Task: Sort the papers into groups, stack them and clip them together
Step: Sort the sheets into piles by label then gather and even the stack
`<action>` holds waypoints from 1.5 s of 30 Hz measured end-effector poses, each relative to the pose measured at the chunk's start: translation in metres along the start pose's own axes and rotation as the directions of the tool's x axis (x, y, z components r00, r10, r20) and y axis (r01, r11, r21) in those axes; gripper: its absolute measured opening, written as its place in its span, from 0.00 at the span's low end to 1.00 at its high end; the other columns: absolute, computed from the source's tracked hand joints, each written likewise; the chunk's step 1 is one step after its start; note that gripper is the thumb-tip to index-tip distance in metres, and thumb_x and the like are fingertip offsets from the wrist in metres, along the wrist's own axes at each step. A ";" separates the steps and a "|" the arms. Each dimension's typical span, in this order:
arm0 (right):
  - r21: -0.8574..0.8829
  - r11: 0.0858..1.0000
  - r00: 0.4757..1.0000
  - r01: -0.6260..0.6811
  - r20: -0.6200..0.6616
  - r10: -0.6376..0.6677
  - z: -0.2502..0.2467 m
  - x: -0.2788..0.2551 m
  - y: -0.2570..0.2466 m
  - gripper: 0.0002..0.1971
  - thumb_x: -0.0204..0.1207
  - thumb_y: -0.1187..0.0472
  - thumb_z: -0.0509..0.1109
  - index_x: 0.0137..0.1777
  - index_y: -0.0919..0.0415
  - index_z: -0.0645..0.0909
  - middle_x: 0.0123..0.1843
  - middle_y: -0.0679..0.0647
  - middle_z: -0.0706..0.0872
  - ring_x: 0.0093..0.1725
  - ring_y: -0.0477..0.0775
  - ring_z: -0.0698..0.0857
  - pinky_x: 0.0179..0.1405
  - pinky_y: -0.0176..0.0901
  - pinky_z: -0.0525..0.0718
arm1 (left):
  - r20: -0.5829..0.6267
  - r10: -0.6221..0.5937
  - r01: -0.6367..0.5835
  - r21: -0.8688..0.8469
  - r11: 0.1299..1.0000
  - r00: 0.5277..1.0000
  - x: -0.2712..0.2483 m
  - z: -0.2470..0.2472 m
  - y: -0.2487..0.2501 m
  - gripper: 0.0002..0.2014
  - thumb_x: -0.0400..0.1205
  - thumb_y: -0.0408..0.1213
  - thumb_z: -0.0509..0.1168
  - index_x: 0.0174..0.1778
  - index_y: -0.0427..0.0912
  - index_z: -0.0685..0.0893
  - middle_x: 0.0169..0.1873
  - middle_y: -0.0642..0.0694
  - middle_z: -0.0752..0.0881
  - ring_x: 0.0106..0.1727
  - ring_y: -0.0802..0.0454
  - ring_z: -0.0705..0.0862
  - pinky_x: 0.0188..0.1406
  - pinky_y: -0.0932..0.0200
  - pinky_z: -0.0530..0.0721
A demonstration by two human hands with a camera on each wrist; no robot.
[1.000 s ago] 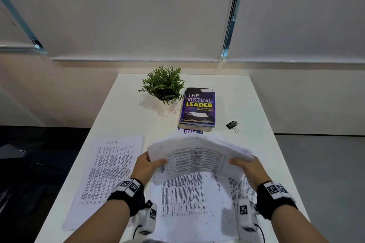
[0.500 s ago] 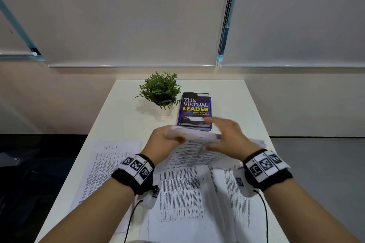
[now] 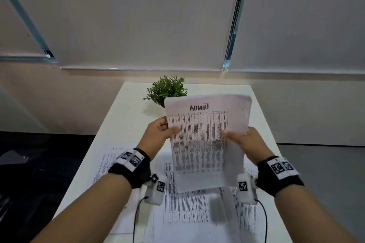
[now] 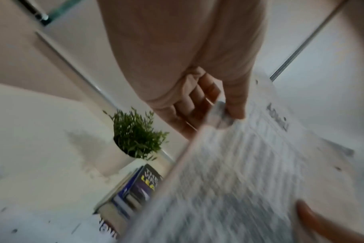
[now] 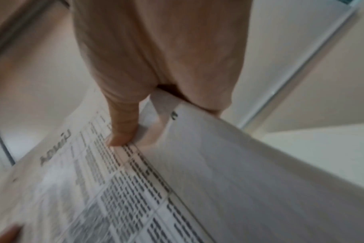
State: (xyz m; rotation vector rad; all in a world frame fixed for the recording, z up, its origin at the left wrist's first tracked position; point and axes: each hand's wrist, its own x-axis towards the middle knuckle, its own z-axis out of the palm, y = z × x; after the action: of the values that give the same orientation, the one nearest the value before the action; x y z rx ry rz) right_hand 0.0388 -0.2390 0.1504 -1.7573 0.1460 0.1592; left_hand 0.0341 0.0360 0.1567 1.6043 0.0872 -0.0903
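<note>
A sheaf of papers [image 3: 207,140], headed ADMIN on its top sheet, is held upright above the near part of the white table [image 3: 126,122], with the left hand [image 3: 158,134] pinching its left edge, thumb on the front and fingers behind, and the right hand [image 3: 246,142] gripping its right edge in the same way; the hands are thus apart, each clamped on one side of the same bundle. The step in hand is judged to be squaring the group before clipping: the grip would best be loosened slightly so that the sheets can slide, the lower edge tapped on the table until flush, and the bundle then turned and tapped on a side edge. In the right wrist view the sheets are seen fanned apart at the right edge, so alignment appears unfinished. Further printed sheets [image 3: 183,209] lie flat on the table beneath and to the left, seemingly not yet gathered. As for containers, only a small pot is present at the far end, holding a green plant [image 3: 167,89]; the pot itself is hidden behind the sheaf in the head view. A purple book [image 4: 135,185] lies just near of the plant. No clip is visible.
</note>
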 end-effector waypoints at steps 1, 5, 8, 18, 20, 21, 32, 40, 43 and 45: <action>0.045 0.999 1.000 -0.003 -0.023 0.004 0.008 -0.002 0.007 0.18 0.66 0.54 0.82 0.55 0.59 0.87 0.52 0.57 0.92 0.52 0.56 0.91 0.54 0.52 0.88 | -0.018 0.011 -0.010 0.042 0.999 1.000 -0.004 0.009 -0.003 0.12 0.83 0.35 0.69 0.63 0.45 0.83 0.53 0.52 0.91 0.49 0.58 0.88 0.52 0.63 0.86; 0.130 0.991 0.997 0.008 -0.077 0.003 0.034 -0.012 0.028 0.16 0.69 0.54 0.81 0.55 0.57 0.87 0.52 0.54 0.93 0.52 0.56 0.91 0.55 0.55 0.88 | -0.130 0.142 -0.125 0.134 0.983 0.981 -0.015 0.029 -0.027 0.14 0.88 0.40 0.59 0.71 0.50 0.75 0.59 0.55 0.86 0.60 0.64 0.84 0.55 0.66 0.83; 0.167 0.986 0.996 0.005 -0.085 0.009 0.044 -0.022 0.048 0.13 0.69 0.61 0.81 0.54 0.59 0.88 0.51 0.54 0.93 0.53 0.56 0.91 0.55 0.54 0.88 | -0.190 0.121 -0.113 0.053 0.992 0.974 -0.028 0.028 -0.053 0.13 0.88 0.37 0.60 0.68 0.49 0.75 0.58 0.52 0.86 0.57 0.65 0.85 0.48 0.71 0.84; 0.130 0.988 0.990 -0.089 -0.097 0.102 0.063 -0.025 0.073 0.04 0.71 0.62 0.80 0.43 0.57 0.88 0.48 0.61 0.92 0.51 0.62 0.90 0.56 0.59 0.88 | -0.193 0.054 -0.052 0.017 0.999 0.980 -0.037 0.016 -0.088 0.14 0.88 0.35 0.60 0.69 0.47 0.75 0.59 0.51 0.87 0.60 0.61 0.86 0.50 0.70 0.85; 0.086 0.990 0.991 -0.109 -0.074 0.115 0.063 -0.027 0.080 0.04 0.72 0.63 0.79 0.43 0.56 0.87 0.48 0.61 0.92 0.50 0.60 0.89 0.52 0.57 0.88 | -0.147 -0.020 0.023 0.023 0.999 0.989 -0.037 0.013 -0.098 0.16 0.87 0.34 0.61 0.71 0.46 0.74 0.61 0.51 0.87 0.62 0.59 0.85 0.56 0.65 0.86; 0.057 0.991 0.991 -0.120 -0.059 0.123 0.063 -0.029 0.086 0.06 0.72 0.64 0.79 0.44 0.54 0.87 0.49 0.59 0.92 0.50 0.59 0.89 0.49 0.53 0.88 | -0.114 -0.082 0.089 0.057 0.994 0.990 -0.038 0.011 -0.105 0.18 0.86 0.34 0.63 0.72 0.48 0.73 0.63 0.51 0.86 0.65 0.57 0.84 0.62 0.58 0.85; -0.032 0.983 0.984 -0.179 0.009 0.180 0.076 -0.013 0.081 0.09 0.73 0.55 0.78 0.49 0.55 0.84 0.48 0.51 0.90 0.48 0.52 0.88 0.51 0.49 0.85 | -0.134 -0.188 0.208 0.152 0.966 0.973 -0.032 -0.013 -0.111 0.14 0.86 0.44 0.64 0.67 0.51 0.80 0.58 0.61 0.84 0.62 0.56 0.82 0.68 0.49 0.77; -0.574 0.748 0.912 -0.333 0.005 0.410 0.103 -0.001 0.152 0.38 0.71 0.37 0.73 0.74 0.61 0.69 0.68 0.63 0.79 0.65 0.62 0.81 0.64 0.54 0.80 | -0.362 -0.290 0.386 0.227 0.894 0.886 -0.033 -0.127 -0.147 0.17 0.83 0.43 0.65 0.67 0.43 0.82 0.62 0.42 0.86 0.61 0.39 0.85 0.65 0.42 0.82; -0.776 0.475 0.877 -0.415 -0.203 0.435 0.107 -0.009 0.187 0.48 0.63 0.31 0.75 0.74 0.62 0.66 0.73 0.66 0.71 0.72 0.68 0.73 0.68 0.61 0.77 | -0.450 -0.316 0.452 0.232 0.861 0.835 -0.046 -0.182 -0.161 0.12 0.84 0.37 0.66 0.62 0.42 0.84 0.56 0.40 0.88 0.57 0.36 0.86 0.59 0.44 0.84; -0.756 0.451 0.856 -0.474 -0.276 0.437 0.111 -0.014 0.194 0.50 0.62 0.33 0.78 0.75 0.63 0.63 0.75 0.67 0.67 0.74 0.69 0.69 0.71 0.63 0.75 | -0.488 -0.346 0.495 0.215 0.842 0.801 -0.054 -0.215 -0.176 0.10 0.83 0.36 0.67 0.59 0.41 0.85 0.54 0.39 0.89 0.55 0.37 0.87 0.60 0.42 0.84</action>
State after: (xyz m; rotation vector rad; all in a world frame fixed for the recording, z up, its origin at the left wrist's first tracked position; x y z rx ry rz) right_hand -0.0143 -0.1669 -0.0546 -2.6202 0.6847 0.6853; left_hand -0.0386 0.2566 -0.0045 1.8975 0.8298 -0.1007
